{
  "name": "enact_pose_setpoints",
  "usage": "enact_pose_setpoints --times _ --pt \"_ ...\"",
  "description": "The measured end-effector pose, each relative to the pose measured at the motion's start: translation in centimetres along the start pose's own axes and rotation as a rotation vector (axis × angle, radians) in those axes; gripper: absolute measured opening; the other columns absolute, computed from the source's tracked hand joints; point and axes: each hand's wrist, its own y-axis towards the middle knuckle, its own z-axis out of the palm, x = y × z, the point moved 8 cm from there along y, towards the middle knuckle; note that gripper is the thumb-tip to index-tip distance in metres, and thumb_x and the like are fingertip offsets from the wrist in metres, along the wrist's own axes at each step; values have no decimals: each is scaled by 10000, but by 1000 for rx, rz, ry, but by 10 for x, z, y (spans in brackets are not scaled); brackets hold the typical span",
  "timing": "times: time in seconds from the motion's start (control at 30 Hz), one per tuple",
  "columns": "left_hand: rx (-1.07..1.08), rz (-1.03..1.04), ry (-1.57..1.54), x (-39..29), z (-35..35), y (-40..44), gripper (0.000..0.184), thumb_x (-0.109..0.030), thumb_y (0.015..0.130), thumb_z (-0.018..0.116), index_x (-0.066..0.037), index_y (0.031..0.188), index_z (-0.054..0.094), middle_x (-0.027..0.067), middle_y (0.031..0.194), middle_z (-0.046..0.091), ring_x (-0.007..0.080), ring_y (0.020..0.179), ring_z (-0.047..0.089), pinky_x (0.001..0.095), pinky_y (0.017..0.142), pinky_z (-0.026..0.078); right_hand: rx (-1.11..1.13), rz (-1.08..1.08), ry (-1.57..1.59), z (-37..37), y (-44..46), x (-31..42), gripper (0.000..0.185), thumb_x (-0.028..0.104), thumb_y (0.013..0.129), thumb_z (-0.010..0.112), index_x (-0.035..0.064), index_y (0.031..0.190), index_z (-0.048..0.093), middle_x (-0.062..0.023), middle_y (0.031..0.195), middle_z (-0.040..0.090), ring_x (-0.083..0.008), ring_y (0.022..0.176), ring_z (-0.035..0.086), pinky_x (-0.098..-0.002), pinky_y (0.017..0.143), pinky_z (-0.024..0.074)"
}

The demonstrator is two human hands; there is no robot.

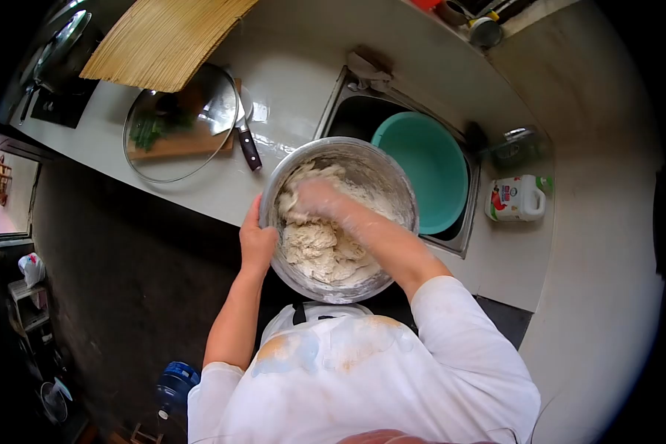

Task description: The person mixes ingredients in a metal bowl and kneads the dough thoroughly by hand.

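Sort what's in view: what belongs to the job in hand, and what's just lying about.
In the job:
- metal bowl, held by the left hand
- dough, with the right hand in it

Apparently just lying about:
- green basin
- knife
- glass lid
- white jug
- blue bottle

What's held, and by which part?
Left hand grips the bowl by its left rim. Right hand is in the dough, blurred; can't tell if it grips any.
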Motion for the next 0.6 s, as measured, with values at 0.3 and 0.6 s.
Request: enact_pose_setpoints --times 0.3,0.6 --pt "-69 -25 -192 -4 0 -1 667 108 547 404 15 1206 452 101 1128 526 178 1056 493 241 910 346 163 -132 -185 62 -128 -19 396 197 688 587 37 1049 563 -144 908 604 -287 910 556 -394 808 434" --pt "-99 -91 -216 3 1 -1 638 109 582 396 14 1210 449 107 1147 516 176 1074 482 251 930 330 132 -411 -353 79 -55 -27 174 93 752 456 51 812 614 -122 808 613 -272 781 570 -386 733 441"
